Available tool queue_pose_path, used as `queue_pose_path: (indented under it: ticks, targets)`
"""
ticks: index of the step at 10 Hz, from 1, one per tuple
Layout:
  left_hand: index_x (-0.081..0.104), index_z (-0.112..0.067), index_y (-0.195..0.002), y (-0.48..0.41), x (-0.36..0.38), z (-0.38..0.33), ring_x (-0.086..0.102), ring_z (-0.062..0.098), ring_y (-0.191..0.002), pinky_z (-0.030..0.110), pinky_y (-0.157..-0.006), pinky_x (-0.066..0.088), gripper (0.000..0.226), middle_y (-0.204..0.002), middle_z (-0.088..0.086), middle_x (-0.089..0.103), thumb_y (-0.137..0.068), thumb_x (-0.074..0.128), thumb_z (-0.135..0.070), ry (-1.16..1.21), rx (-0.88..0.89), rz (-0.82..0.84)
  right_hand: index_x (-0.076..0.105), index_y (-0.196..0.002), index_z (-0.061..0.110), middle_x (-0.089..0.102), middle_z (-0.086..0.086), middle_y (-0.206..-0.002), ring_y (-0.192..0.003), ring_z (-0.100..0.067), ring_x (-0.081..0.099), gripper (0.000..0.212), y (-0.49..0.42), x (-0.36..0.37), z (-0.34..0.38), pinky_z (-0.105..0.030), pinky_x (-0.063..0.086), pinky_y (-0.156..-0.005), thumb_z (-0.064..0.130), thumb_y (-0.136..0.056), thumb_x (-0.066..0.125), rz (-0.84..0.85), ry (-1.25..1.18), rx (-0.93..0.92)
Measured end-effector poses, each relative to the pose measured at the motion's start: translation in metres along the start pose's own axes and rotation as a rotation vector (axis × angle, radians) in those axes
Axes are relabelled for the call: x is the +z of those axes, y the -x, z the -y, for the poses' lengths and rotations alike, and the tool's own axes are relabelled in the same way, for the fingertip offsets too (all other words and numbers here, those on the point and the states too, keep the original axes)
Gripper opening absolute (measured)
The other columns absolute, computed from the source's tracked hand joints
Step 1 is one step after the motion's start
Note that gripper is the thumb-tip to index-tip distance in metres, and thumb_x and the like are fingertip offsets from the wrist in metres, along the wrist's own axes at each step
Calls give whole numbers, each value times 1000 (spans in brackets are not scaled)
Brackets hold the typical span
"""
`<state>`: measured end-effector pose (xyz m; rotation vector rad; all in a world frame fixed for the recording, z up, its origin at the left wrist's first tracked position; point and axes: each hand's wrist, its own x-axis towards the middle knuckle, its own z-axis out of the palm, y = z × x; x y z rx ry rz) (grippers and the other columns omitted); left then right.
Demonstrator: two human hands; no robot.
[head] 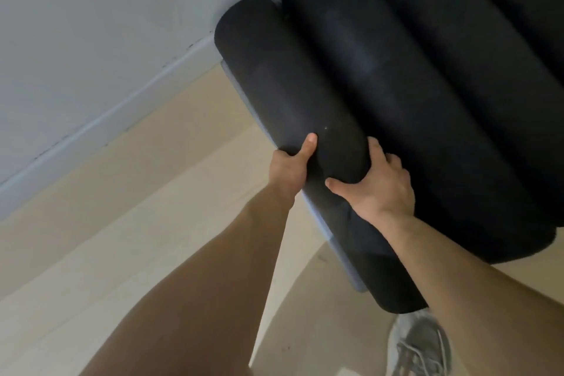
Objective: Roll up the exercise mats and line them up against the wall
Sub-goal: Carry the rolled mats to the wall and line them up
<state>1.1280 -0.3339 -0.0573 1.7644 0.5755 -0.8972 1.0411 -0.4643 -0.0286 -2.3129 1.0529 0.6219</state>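
Hands grip a black rolled mat (293,119) from either side, near its middle. The left hand (290,171) is wrapped around the roll's left flank with the thumb lying up along the top; the right hand (383,185) is clamped on the right flank, thumb across the front and fingers tucked into the gap beside the next roll (406,107). Both are closed on the mat, not spread.

The held mat lies on the floor (128,223) with its far end against the wall (91,24) and skirting, touching the next roll, which is fatter. More dark rolls lie beyond that one to the right, all pointing at the wall. A grey edge (323,223) shows along the held mat's lower left side; it looks like the loose outer flap or a lighter underside, though which is unclear. A shoe (418,345) stands just by the near end.

Judging from this, the mat is being settled into the row. The main risk is unrolling: if the flap is the free end and sits on the open left side, letting go could let the roll spring loose and spread across the floor. The right fingers could also be pinched between the two rolls if the mat is pushed harder against its neighbour. A skewed push might leave the roll out of line with the others.
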Motion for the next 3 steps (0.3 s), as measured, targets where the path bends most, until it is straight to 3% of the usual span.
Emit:
queue_pose_path:
  ticks: [1,2,3]
  targets:
    - [56,-21,-95,2,10,-6,61,14,-87,36,-90,52,39,-94,-9,63,-93,66,-59,-75,-5,-38,18,-162,31,37,-7,-159,-141,-34,40,100,9,-8,-1,-48,48,-103,68,-84,69,-84,145,-138]
    - [60,-12,-109,10,12,-30,65,25,-95,37,-89,52,46,-111,5,67,-95,64,-56,-260,5,-85,24,-161,29,36,-2,-159,-141,-28,40,79,29,-16,19,-42,49,-101,51,-95,63,-101,214,-317]
    - [49,-11,-140,46,13,-59,61,29,-116,35,-88,46,52,-135,10,58,-100,61,-41,-570,166,-156,27,-159,27,39,-5,-156,-136,-31,44,78,40,-49,34,-46,47,-103,52,-95,63,-53,235,-277]
